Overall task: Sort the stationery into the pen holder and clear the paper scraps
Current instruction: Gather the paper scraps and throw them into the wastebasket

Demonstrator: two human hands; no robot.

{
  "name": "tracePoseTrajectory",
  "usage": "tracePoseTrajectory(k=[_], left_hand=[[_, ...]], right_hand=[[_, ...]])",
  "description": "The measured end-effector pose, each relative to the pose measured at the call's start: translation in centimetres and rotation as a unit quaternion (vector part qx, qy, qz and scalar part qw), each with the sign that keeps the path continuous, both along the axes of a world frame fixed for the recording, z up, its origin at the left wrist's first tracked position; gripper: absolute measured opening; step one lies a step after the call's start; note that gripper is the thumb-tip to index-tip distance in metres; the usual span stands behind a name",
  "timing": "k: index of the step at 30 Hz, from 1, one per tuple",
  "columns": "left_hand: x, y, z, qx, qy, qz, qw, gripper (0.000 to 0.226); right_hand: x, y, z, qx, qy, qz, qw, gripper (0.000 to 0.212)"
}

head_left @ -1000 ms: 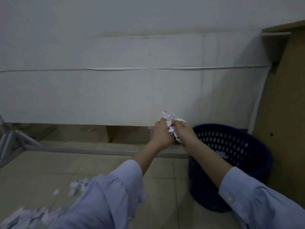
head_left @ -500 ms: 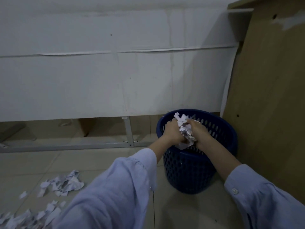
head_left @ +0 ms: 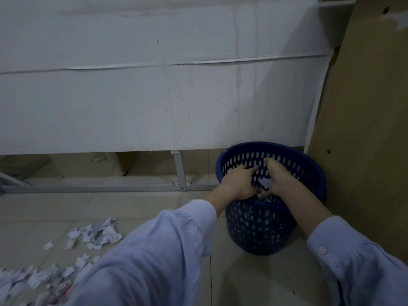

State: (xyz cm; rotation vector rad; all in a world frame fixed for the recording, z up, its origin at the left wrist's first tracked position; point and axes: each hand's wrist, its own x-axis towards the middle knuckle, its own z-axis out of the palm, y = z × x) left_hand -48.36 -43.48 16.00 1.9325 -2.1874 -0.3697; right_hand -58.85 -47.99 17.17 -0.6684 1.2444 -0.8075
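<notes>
A dark blue perforated waste basket (head_left: 260, 226) stands on the tiled floor against a wooden panel. My left hand (head_left: 239, 184) and my right hand (head_left: 279, 181) are both over its mouth, fingers spread apart. White paper scraps (head_left: 265, 183) drop between the two palms into the basket. More torn paper scraps (head_left: 97, 236) lie in a heap on the floor at the lower left, and a second scatter of scraps (head_left: 33, 281) reaches the bottom left corner. No pen holder or stationery is in view.
A white board (head_left: 154, 96) runs along the back, raised on a grey metal frame (head_left: 178, 173). A tall brown wooden panel (head_left: 364, 129) closes off the right side. My light blue sleeves (head_left: 154, 261) fill the foreground.
Both hands have gone from clutching a crumpled wad of scraps above the basket rim to lower inside its mouth, and have spread apart. The wad has come loose and falls in.
</notes>
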Motion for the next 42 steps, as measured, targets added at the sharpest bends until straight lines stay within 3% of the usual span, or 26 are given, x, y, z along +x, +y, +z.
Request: tracePoseTrajectory(k=[4, 8, 12, 15, 20, 24, 27, 35, 42], left_hand=[[0.4, 0.7, 0.5, -0.032, -0.025, 0.024, 0.999, 0.053], [2.1, 2.2, 2.0, -0.142, -0.039, 0.030, 0.989, 0.037], [6.2, 4.6, 3.6, -0.218, -0.081, 0.031, 0.972, 0.026], [10.7, 7.1, 4.4, -0.237, -0.129, 0.045, 0.962, 0.024], [19.9, 13.1, 5.3, -0.190, -0.192, 0.108, 0.957, 0.020], [26.6, 18.4, 5.0, -0.156, -0.202, 0.176, 0.951, 0.021], [30.8, 22.2, 3.9, -0.134, -0.198, 0.213, 0.947, 0.022], [38.1, 31.2, -2.3, -0.054, -0.095, 0.357, 0.928, 0.029], [43.2, 38.1, -9.5, 0.113, 0.022, 0.421, 0.899, 0.051]], right_hand=[[0.8, 0.0, 1.1, -0.049, 0.034, -0.014, 0.998, 0.032], [2.6, 0.5, 2.5, -0.170, 0.078, -0.108, 0.977, 0.030], [6.3, 1.9, 3.8, -0.217, 0.018, -0.145, 0.965, 0.012], [10.4, 3.5, 3.9, -0.231, -0.025, -0.138, 0.963, 0.011], [18.3, 7.2, 3.1, -0.230, -0.045, -0.064, 0.970, 0.008], [24.3, 11.3, 1.7, -0.217, -0.062, 0.009, 0.974, 0.021], [27.9, 14.3, 0.0, -0.207, -0.032, 0.072, 0.975, 0.012], [33.5, 20.0, -5.2, -0.177, 0.030, 0.215, 0.960, 0.005], [38.1, 24.7, -10.8, -0.066, 0.082, 0.320, 0.941, 0.015]])
